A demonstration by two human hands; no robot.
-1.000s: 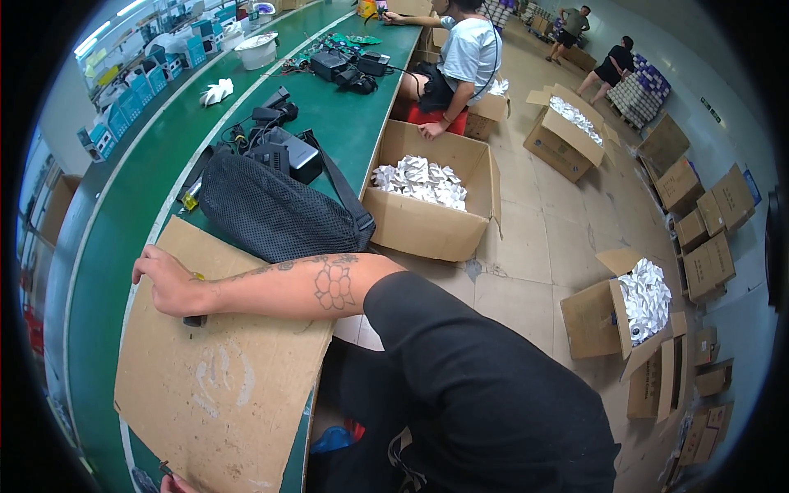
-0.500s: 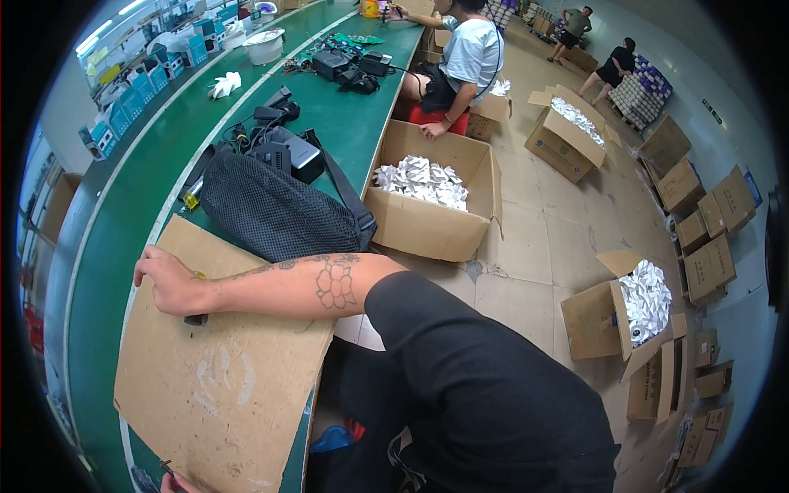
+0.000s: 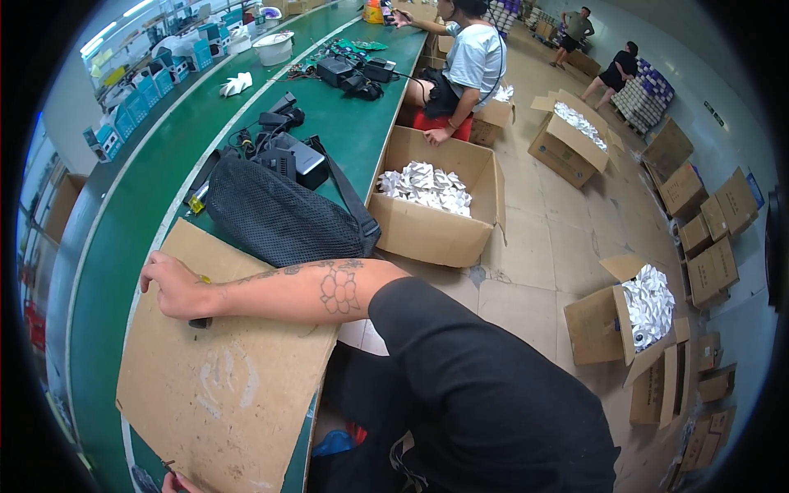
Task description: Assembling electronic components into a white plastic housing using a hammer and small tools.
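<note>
My right arm reaches in from the lower right across a brown cardboard sheet [image 3: 271, 394] on the green workbench. My right hand [image 3: 174, 286] is closed near the sheet's far left edge. A yellow-and-black object [image 3: 199, 323] sticks out of its fist on the wrist side; most of it is hidden, so its kind does not show. At the lower edge, only the fingertips of my left hand [image 3: 179, 485] show. They are closed around a thin dark piece [image 3: 169, 467] beside the sheet's near corner.
Beyond the sheet lie a black mesh bag [image 3: 279, 209] and black electronic devices [image 3: 306, 160]. An open carton of white folded pieces [image 3: 440, 234] stands by the bench, near a seated co-worker [image 3: 477, 62]. Another filled carton [image 3: 596, 324] stands on the floor to the right.
The whole view has shifted slightly. Both hands stay in nearly the same places on the cardboard sheet, with no clear change in grip.
</note>
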